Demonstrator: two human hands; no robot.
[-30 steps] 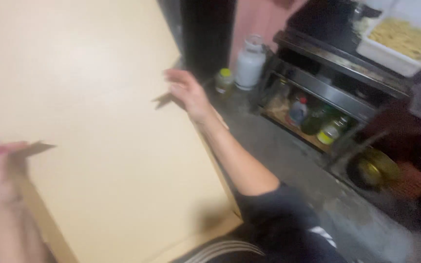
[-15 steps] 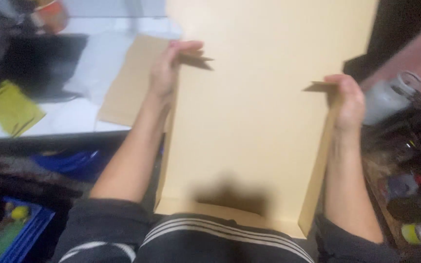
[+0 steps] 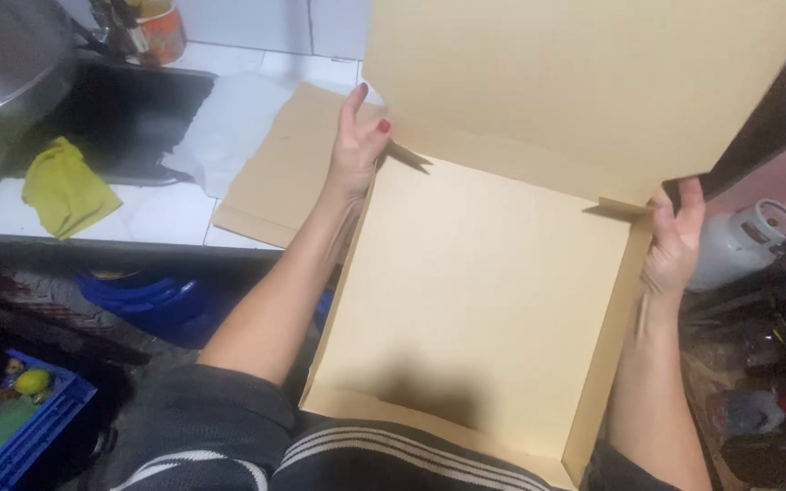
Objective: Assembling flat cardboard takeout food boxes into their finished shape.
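Note:
A large flat cardboard box [image 3: 475, 300], pale tan, rests against my lap with its lid raised at the far side. My left hand [image 3: 357, 145] grips the box's left wall near the hinge, fingers up, nails painted red. My right hand [image 3: 675, 241] holds the right wall at the far corner, next to a small folded tab. The inside of the box holds nothing.
A flat sheet of brown cardboard [image 3: 279, 173] and a white paper [image 3: 225, 127] lie on the white tiled counter [image 3: 156, 214]. A yellow cloth [image 3: 64, 186] lies by a dark tray. A blue crate [image 3: 20, 418] sits low left, a small gas cylinder [image 3: 739, 245] right.
The view has swung from the right-hand shelves to the counter. The box has come down level onto my lap, and both hands have slid to its two side walls.

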